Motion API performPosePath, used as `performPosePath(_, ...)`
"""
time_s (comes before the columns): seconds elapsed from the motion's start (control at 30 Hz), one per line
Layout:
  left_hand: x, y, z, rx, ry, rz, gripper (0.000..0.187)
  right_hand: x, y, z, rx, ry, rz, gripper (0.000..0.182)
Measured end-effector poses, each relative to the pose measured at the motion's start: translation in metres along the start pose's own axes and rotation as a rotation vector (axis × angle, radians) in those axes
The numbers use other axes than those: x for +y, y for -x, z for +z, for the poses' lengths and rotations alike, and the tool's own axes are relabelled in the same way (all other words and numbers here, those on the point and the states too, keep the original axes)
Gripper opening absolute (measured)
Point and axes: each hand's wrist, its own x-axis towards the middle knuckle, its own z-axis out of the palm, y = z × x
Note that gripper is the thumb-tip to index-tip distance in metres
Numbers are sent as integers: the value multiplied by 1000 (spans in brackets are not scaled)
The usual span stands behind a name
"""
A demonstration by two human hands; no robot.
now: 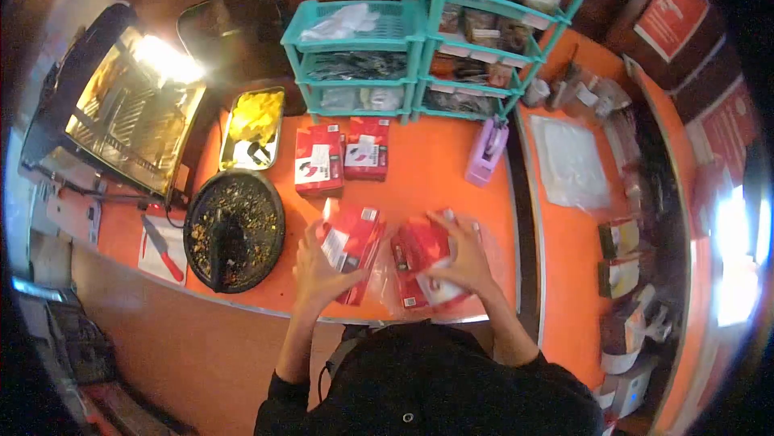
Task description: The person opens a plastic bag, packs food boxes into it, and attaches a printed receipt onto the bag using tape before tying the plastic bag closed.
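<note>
Two sets of red printed boxes lie side by side near the front edge of the orange table. My left hand [324, 268] is curved round the left red box [367, 234], fingers along its far left side and thumb across its front. My right hand [466, 257] grips the right red box [418, 244], with its fingers over the back corner and its thumb near a white patch. Clear plastic [389, 279] shows between and around the right boxes. Behind them stand two stacks of red boxes, a left stack [318, 158] and a right stack [367, 150].
A black round tray [274, 255] of crumbs and a red-handled knife [171, 263] lie left. Beyond are a lit glass cabinet [133, 114] and a metal tray [256, 164] of yellow pieces. Teal racks [355, 43] and a purple tape dispenser [487, 154] stand behind; plastic bags [571, 164] lie right.
</note>
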Motion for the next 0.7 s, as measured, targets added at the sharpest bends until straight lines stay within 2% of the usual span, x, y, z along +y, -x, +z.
performPosePath(0.07, -11, 15, 6, -41, -77, 27, 108, 13, 39, 6, -113, -111, 144, 98)
performPosePath(0.13, -12, 19, 8, -78, -170, 94, 110, 29, 64, 10, -37, -92, 154, 98)
performPosePath(0.2, -8, 20, 8, -243, -250, 215, 114, 41, 74, 11, 33, -73, 159, 98)
performPosePath(0.23, -9, 17, 11, -302, -230, 322, 112, 46, 73, 10, 120, 137, 186, 97)
performPosePath(0.27, -10, 11, 18, -310, -236, 336, 112, 51, 70, 8, 204, 347, 214, 96)
performPosePath(0.33, -7, -5, 31, -527, -370, 707, 113, 66, 55, 0, 208, 362, 289, 94)
performPosePath(0.37, 7, -12, 37, -671, -291, 777, 110, 82, 48, -2, 212, 376, 206, 93)
performPosePath(0.4, 16, -15, 47, -673, -295, 783, 110, 85, 41, -7, 214, 389, 121, 91)
performPosePath(0.47, 23, -21, 75, -873, -317, 991, 106, 89, 31, -11, 207, 362, 127, 84)
performPosePath(0.53, 11, -32, 110, -863, -315, 1064, 104, 100, 28, -9, 118, 188, 177, 78)
performPosePath(0.6, 25, -34, 113, -852, -311, 1138, 105, 89, 31, -12, 103, 182, 222, 76)
performPosePath(0.67, 36, -35, 109, -734, -560, 1155, 103, 85, 35, -8, 86, 173, 272, 73)
performPosePath(0.7, 28, -35, 115, -631, -459, 1147, 106, 87, 37, -5, 135, 184, 266, 73)
